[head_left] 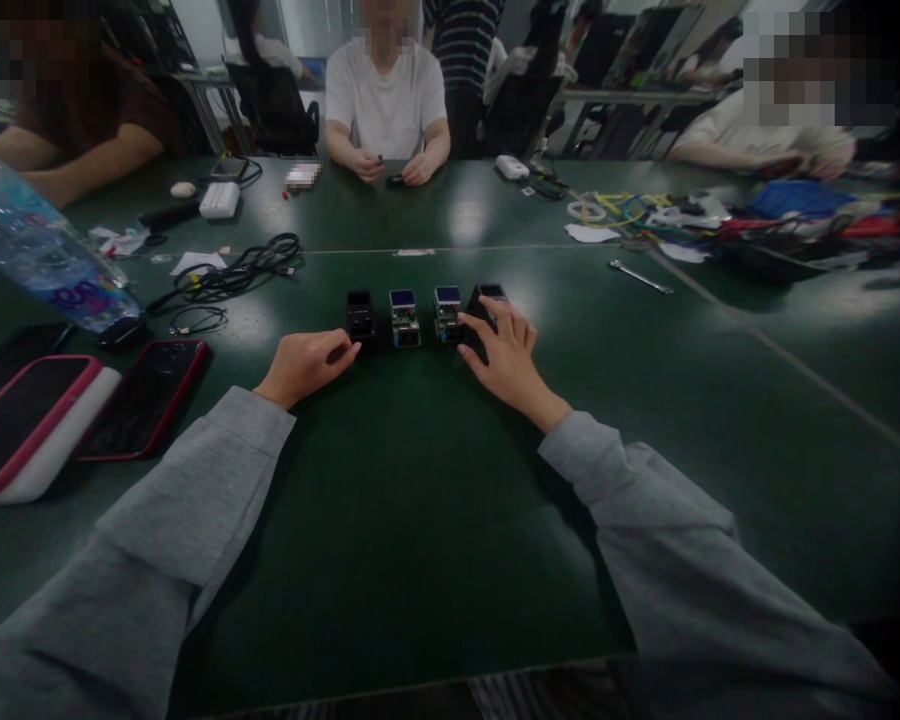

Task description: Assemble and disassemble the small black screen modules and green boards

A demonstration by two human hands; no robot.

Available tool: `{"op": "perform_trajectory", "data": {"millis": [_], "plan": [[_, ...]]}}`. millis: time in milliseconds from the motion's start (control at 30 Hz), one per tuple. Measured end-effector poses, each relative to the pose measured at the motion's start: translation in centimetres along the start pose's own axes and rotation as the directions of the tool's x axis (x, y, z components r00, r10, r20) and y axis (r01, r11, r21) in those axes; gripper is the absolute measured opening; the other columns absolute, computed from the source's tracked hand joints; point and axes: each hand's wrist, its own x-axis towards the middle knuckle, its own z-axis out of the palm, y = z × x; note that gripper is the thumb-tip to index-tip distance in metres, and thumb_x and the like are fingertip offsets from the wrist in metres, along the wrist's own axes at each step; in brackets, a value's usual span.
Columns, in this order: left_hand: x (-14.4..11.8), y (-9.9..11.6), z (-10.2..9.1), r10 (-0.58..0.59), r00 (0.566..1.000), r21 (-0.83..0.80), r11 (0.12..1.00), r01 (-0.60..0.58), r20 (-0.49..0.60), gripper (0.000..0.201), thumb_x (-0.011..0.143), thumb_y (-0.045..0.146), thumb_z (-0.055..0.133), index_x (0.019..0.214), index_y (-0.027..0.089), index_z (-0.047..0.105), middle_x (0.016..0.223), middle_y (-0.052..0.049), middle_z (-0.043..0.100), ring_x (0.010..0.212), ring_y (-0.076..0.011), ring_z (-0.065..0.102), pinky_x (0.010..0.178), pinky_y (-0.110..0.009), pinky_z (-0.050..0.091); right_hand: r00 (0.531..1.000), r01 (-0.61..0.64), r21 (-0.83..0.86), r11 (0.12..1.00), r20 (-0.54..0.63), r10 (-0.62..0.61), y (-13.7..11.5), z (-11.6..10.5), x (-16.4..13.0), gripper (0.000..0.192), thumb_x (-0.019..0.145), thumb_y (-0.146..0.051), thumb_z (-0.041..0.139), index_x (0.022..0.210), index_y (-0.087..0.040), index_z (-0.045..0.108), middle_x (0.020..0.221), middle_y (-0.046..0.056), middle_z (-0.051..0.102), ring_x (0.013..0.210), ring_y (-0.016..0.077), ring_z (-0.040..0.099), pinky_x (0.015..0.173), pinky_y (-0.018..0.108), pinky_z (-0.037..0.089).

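At the far left of the frame a clear plastic water bottle (41, 250) lies tilted, its long axis running from upper left to lower right. Below it sit a pink-edged tablet case (22, 425) and a glossy red-rimmed phone (144, 395), both flat on the dark green table (420, 520). A tangle of black cable (232, 272) lies further up.

The left hand (307, 365), in a grey knit sleeve, is loosely curled, its fingertips touching the left black module (361, 316), a small boxy block at the left end of a row. The row runs straight across the middle of the frame, left to right, and each piece stands upright with its top face toward the camera. Next come two open circuit modules (405, 317) (447, 312), with blue tops and green boards showing.

The right hand (504, 358) is spread, fingers draped over the right black module (486, 305), resting on it rather than clenched.

To the right a metal wrench (640, 277) lies slanted, and coloured wires (757, 215) are heaped at the upper right. A person in a white shirt (386, 95) sits across the table.
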Motion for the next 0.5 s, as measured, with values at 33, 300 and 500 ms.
{"op": "perform_trajectory", "data": {"millis": [33, 300, 500], "plan": [[0.0, 0.0, 0.0, 0.000, 1.000, 0.005, 1.000, 0.000, 0.004, 0.030, 0.097, 0.040, 0.051, 0.078, 0.020, 0.063, 0.061, 0.000, 0.060, 0.051, -0.0122, 0.053, 0.049, -0.027, 0.029, 1.000, -0.003, 0.002, 1.000, 0.000, 0.003, 0.0, 0.0, 0.0, 0.045, 0.097, -0.036, 0.053, 0.140, -0.029, 0.045, 0.156, 0.010, 0.028, 0.142, 0.0362, 0.026, 0.109, 0.057, 0.031], [-0.1, 0.1, -0.1, -0.014, 1.000, 0.017, 1.000, 0.014, -0.013, 0.031, 0.097, 0.040, 0.052, 0.078, 0.020, 0.063, 0.060, 0.000, 0.061, 0.052, -0.0125, 0.053, 0.049, -0.027, 0.028, 0.999, -0.017, 0.046, 0.999, -0.050, 0.019, 0.1, 0.1, 0.0, 0.043, 0.100, -0.044, 0.046, 0.141, -0.032, 0.043, 0.153, 0.009, 0.030, 0.139, 0.0364, 0.030, 0.108, 0.059, 0.031], [-0.1, 0.1, -0.1, -0.056, 0.996, 0.028, 0.998, 0.058, -0.073, 0.029, 0.096, 0.039, 0.052, 0.077, 0.019, 0.062, 0.059, 0.000, 0.059, 0.051, -0.0123, 0.052, 0.049, -0.028, 0.029, 0.909, -0.213, 0.255, 0.943, -0.302, 0.287, 1.4, 0.3, 0.5, 0.034, 0.101, -0.036, 0.037, 0.128, -0.026, 0.055, 0.130, 0.013, 0.048, 0.123, 0.0329, 0.046, 0.101, 0.057, 0.040]]}}
